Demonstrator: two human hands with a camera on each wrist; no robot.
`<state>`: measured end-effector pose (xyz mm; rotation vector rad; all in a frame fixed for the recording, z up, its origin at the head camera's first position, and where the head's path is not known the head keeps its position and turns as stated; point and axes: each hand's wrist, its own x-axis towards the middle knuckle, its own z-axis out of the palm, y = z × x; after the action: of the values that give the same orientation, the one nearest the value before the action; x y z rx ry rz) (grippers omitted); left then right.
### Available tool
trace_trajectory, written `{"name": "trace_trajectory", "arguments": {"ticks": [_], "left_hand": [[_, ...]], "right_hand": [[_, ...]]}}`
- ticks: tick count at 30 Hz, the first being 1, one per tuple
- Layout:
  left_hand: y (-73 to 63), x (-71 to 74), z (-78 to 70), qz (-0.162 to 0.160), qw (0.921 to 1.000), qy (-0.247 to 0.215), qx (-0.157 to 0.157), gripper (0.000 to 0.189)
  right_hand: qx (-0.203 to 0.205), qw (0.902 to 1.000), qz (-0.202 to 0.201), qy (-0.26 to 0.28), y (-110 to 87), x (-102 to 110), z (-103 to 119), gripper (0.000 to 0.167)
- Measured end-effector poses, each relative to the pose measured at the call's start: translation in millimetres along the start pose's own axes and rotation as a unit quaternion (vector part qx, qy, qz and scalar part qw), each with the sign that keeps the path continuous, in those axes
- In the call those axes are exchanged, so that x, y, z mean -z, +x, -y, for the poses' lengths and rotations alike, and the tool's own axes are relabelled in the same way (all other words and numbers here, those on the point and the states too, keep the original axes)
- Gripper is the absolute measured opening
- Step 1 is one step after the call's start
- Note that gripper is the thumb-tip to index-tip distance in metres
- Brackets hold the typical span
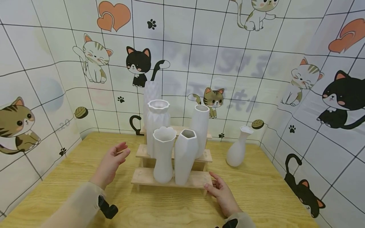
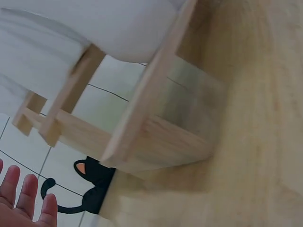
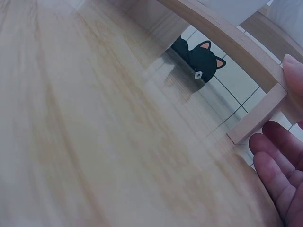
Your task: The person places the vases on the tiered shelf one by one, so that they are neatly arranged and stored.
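A stepped wooden stand (image 1: 144, 177) with several white vases on it is in the middle of the head view. On the lowest step are a wavy-rimmed vase (image 1: 163, 158) and a faceted vase (image 1: 185, 158). Behind them rise a fluted vase (image 1: 158, 118), a plain cylindrical vase (image 1: 201, 126) and a tall textured vase (image 1: 151, 91), partly hidden. My right hand (image 1: 223, 196) grips the right end of the lowest step, the thumb (image 3: 294, 73) at its edge and the fingers by the leg. Left of the stand, my left hand (image 1: 112, 163) is held apart from it, fingers extended, holding nothing.
A narrow-necked white vase (image 1: 236, 152) stands on the wood-grain table (image 1: 256, 190), right of the stand. Behind and at both sides are walls (image 1: 182, 47) covered with a grid and cartoon cats. Dark straps are around both wrists.
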<state>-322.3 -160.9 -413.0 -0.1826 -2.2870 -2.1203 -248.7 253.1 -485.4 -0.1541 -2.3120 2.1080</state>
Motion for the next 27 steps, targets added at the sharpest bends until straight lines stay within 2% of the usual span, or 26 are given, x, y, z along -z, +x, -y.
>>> {"name": "trace_trajectory", "arguments": {"ticks": [8,14,21,27], "left_hand": [[-23.0,-11.1,24.4,0.032,0.9990,-0.003,0.031,0.073],[-31.5,-20.3,38.4,0.029,0.9981,-0.018,0.050,0.066],[-42.6,-27.8,51.1,0.019,0.9961,-0.036,0.079,0.067],[-44.6,-31.7,60.0,0.019,0.9970,-0.044,0.061,0.062]], "right_hand": [[-0.005,1.0000,0.000,-0.008,0.6,0,1,0.069],[0.001,1.0000,-0.001,-0.008,2.8,1,-1,0.068],[-0.001,1.0000,0.004,-0.007,4.4,3,-2,0.069],[-0.004,0.9999,0.004,-0.009,3.1,2,-1,0.070]]}}
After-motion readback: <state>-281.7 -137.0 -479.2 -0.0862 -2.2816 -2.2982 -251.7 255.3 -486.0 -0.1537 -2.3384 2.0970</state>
